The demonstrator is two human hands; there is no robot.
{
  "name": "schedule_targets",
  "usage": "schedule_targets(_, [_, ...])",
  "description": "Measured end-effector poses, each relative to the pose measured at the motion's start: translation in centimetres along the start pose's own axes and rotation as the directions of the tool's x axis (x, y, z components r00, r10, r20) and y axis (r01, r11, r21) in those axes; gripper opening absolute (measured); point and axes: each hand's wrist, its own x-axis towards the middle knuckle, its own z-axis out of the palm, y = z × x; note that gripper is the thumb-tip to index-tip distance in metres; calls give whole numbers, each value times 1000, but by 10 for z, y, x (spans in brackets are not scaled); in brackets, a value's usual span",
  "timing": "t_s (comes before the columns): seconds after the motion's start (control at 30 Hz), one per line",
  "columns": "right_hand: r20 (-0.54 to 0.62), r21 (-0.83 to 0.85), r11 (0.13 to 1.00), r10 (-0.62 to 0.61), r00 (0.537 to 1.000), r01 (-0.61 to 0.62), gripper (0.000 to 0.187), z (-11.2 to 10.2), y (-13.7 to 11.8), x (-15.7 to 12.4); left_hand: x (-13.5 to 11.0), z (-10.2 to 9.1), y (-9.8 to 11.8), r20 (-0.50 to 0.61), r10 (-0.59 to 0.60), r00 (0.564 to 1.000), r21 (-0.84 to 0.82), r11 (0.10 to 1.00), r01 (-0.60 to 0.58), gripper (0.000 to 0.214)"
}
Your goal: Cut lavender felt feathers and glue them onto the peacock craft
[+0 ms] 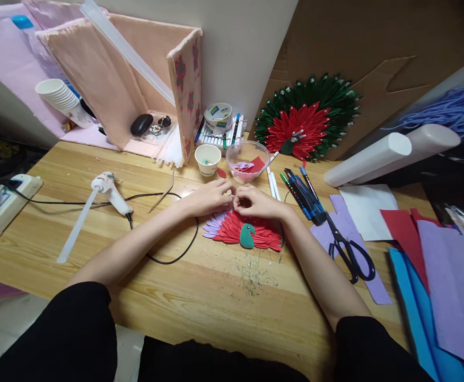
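Observation:
A fan-shaped felt peacock (226, 233) lies on the table, with red petals, purple petals along its left side and a green bird-shaped piece (247, 235) at its lower middle. Over its upper edge my left hand (215, 197) has its fingers bent and pinched together. Facing it, my right hand (260, 202) curls thumb and fingers into a pinch, its tips close to those of the left. Whatever sits between the fingertips is hidden or too small to name.
Behind the hands stand a paper cup (208, 160) and a clear bowl (247, 159) of felt scraps. A hot glue gun (112, 193) with its cord lies left; tweezers (163, 193) are nearer. At right are scissors (349, 252), pens (301, 196) and felt sheets (454, 286). A finished-looking red-green fan (307, 119) leans behind.

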Motion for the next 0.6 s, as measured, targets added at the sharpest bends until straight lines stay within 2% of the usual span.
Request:
schedule_targets(0.17, [3, 34, 999, 7, 1000, -7, 5, 0, -1, 0, -5, 2, -2, -73, -50, 996, -213, 976, 34, 19])
schedule_targets(0.27, [7, 50, 999, 2, 1000, -3, 6, 0, -1, 1, -8, 4, -2, -71, -95, 993, -313, 947, 68, 16])
schedule_targets(0.6, [-3, 13, 1000, 5, 1000, -5, 6, -1, -3, 0, -3, 8, -6, -44, -52, 998, -369, 929, 32, 16])
